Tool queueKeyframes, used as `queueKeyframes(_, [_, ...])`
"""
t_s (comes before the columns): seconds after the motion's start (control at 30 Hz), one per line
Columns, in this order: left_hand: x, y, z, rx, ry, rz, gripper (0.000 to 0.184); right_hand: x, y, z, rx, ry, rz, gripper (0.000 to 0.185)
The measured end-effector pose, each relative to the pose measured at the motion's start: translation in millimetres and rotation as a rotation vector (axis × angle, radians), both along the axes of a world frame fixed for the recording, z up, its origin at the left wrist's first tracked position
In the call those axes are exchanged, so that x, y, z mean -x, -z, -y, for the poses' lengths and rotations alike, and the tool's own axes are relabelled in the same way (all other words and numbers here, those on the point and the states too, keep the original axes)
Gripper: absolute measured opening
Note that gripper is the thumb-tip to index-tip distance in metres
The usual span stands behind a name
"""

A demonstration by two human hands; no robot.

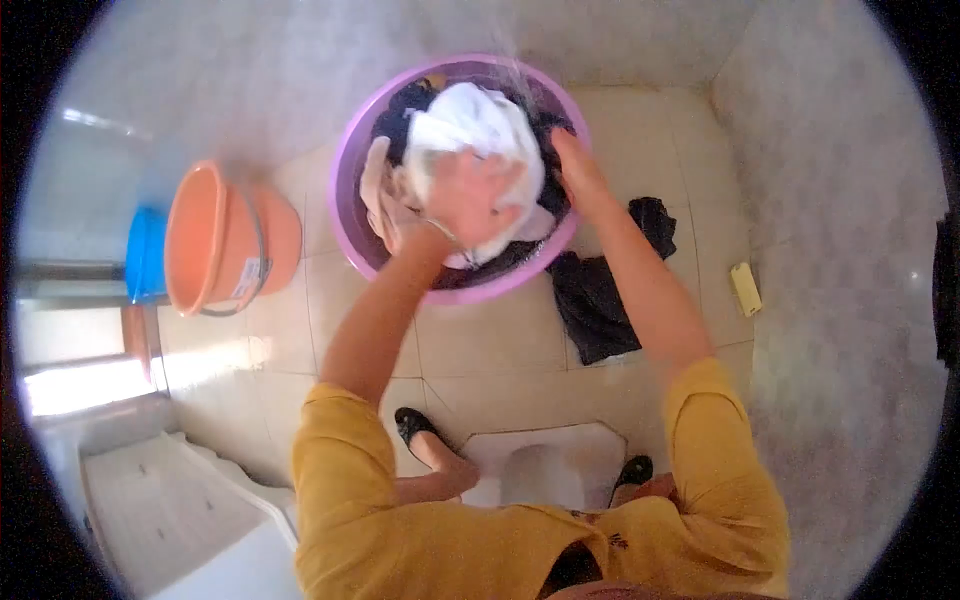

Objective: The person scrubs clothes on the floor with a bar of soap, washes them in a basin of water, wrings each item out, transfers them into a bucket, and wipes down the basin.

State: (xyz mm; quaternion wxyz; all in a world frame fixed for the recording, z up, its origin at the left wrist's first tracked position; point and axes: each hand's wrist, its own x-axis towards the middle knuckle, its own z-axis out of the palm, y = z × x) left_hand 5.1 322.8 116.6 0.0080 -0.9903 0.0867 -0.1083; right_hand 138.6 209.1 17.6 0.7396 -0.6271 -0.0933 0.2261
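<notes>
A purple basin on the tiled floor holds a heap of wet laundry. On top bulges a white garment, with a pale pink garment on its left and dark clothes around the edges. My left hand lies on the white garment, fingers spread and slightly blurred. At the basin's right side is my right hand, beside dark cloth, its fingers stretched out and partly hidden. Neither hand visibly grips anything.
An orange bucket with a handle stands left of the basin, a blue container beyond it. Black cloth lies on the floor at right, near a small yellow block. A squat toilet is between my feet.
</notes>
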Motion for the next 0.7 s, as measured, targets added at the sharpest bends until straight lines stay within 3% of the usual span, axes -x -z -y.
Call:
queueKeyframes(0.03, [-5,5,7,-0.022,0.049,-0.045,0.046,-7,12,-7,-0.16,-0.101,-0.122,0.053])
queueKeyframes(0.1, [-17,27,10,-0.035,0.149,-0.133,0.04,0,0,-16,0.046,0.018,-0.28,0.051])
queueKeyframes(0.13, [-24,34,14,-0.162,0.169,-0.275,0.039,6,-10,-16,0.053,0.028,-0.275,0.051])
queueKeyframes(0.17, [-32,43,15,-0.151,0.177,-0.272,0.039,15,-18,-19,0.196,0.036,-0.141,0.05])
queueKeyframes(0.23, [-41,53,16,-0.465,0.276,-0.713,0.041,26,-22,-28,0.359,0.044,-0.014,0.049])
queueKeyframes(0.27, [-45,65,11,-0.513,0.297,-0.811,0.041,30,-14,-36,0.58,0.032,0.169,0.051])
queueKeyframes(0.3, [-48,80,9,-0.456,0.266,-0.729,0.04,33,-3,-41,0.792,0.022,0.353,0.054])
queueKeyframes(0.33, [-50,95,10,-0.404,0.236,-0.649,0.04,36,9,-38,0.719,0.094,0.429,0.062])
queueKeyframes(0.43, [-50,129,-11,-0.21,0.067,-0.457,0.038,52,-11,-62,0.56,0.198,0.613,0.061])
queueKeyframes(0.47, [-51,139,-19,-0.184,-0.001,-0.443,0.038,52,-2,-70,0.695,0.119,0.751,0.053])
queueKeyframes(0.57, [-53,156,-27,-0.154,-0.12,-0.428,0.036,33,43,-79,0.817,0.106,0.707,0.051])
queueKeyframes(0.6, [-49,161,-22,-0.15,-0.104,-0.426,0.036,19,60,-79,0.682,0.156,0.684,0.045])
queueKeyframes(0.63, [-45,166,-7,-0.146,-0.048,-0.422,0.035,5,63,-74,0.585,0.04,0.568,0.04])
queueKeyframes(0.7, [-33,172,17,-0.111,0.132,-0.397,0.035,-25,112,-57,0.895,-0.067,0.457,0.044])
